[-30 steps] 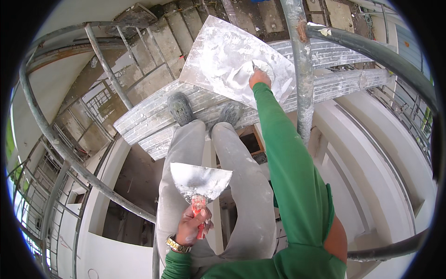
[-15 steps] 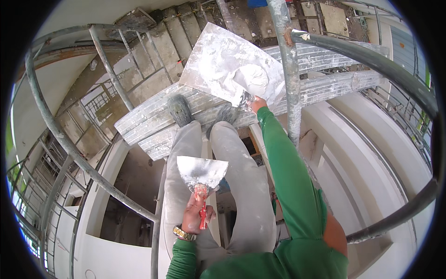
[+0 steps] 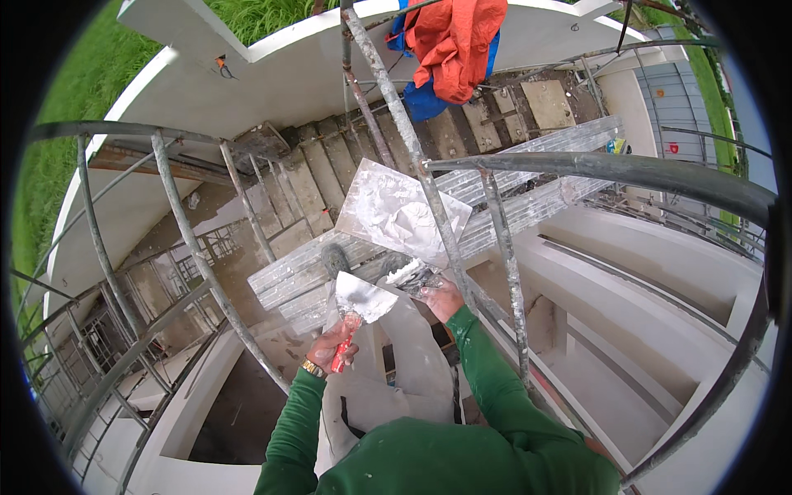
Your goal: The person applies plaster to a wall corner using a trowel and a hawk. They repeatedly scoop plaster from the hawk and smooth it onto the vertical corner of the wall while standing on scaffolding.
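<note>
My left hand [image 3: 331, 348] is closed around the red handle of a broad scraper [image 3: 367, 298], whose blade points up over my grey trousers. Just right of it, my right hand [image 3: 443, 300] grips a second putty knife [image 3: 409, 276], white putty along its blade. Beyond both hands a square board [image 3: 371, 198], smeared and heaped with white putty, rests on ribbed metal planks [image 3: 280, 280], partly behind a scaffold pole. My shoes [image 3: 335, 260] are on the planks below the board.
Pipe scaffolding [image 3: 516, 272] surrounds me, with a rail [image 3: 602, 169] at right. A concrete stair [image 3: 323, 173] lies beyond the planks; openings and ledges show below. Orange and blue tarps [image 3: 450, 45] hang at the top, white curved walls [image 3: 223, 91] and grass [image 3: 74, 132] behind.
My right hand has pulled back from the board toward my left hand, its knife now carrying putty. My left hand has shifted up slightly. The view has tilted up, bringing tarps and grass in.
</note>
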A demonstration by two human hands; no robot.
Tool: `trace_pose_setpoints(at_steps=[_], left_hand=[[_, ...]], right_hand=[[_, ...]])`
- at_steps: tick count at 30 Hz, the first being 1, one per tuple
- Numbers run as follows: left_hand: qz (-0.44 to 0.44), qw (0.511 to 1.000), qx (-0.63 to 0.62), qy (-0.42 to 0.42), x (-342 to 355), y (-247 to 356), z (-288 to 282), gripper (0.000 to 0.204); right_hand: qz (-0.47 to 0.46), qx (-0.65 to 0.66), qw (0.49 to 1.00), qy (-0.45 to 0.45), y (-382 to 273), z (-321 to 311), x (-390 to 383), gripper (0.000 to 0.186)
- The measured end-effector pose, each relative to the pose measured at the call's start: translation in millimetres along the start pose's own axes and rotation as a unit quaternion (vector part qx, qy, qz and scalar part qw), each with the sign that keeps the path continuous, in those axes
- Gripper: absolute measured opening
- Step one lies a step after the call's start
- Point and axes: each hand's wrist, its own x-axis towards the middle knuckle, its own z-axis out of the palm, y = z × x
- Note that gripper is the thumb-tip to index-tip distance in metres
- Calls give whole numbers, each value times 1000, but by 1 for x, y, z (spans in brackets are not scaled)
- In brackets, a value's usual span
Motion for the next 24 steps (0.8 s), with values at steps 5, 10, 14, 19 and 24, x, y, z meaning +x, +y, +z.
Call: trace_pose_setpoints(at_steps=[5,10,14,19,24], left_hand=[[-79,996,9,-36,25,39,-5,39],[-129,982,105,-89,55,77,-26,45],[-101,978,130,-131,106,89,-53,42],[10,975,219,-21,177,74,-82,38],[133,980,74,132,211,16,-128,30]], right_hand=[[-229,-524,815,-92,-24,69,-21,49],[-318,-661,680,-22,-3,55,23,51],[-137,-648,739,124,65,-60,102,44],[59,-675,661,322,161,-282,197,49],[76,-714,547,430,138,-360,284,50]])
